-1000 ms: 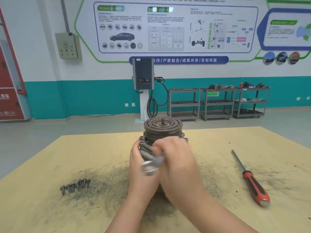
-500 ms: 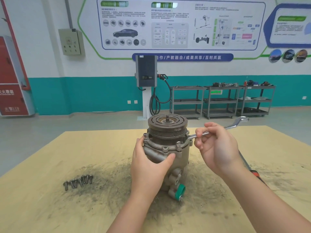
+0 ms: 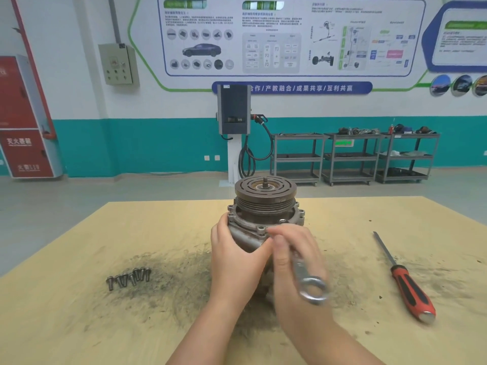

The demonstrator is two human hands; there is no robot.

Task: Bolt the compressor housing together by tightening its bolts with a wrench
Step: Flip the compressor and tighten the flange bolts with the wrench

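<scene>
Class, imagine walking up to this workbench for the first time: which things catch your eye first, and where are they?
The compressor stands mid-table, the left hand gripping its side and the right hand holding a blurred wrench in front of it. A red-handled screwdriver lies to the right, loose bolts to the left.

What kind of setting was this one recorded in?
Probably an automotive training workshop: a wall poster with car and component diagrams, a charging unit with its cable, and metal parts carts behind the wooden table.
</scene>
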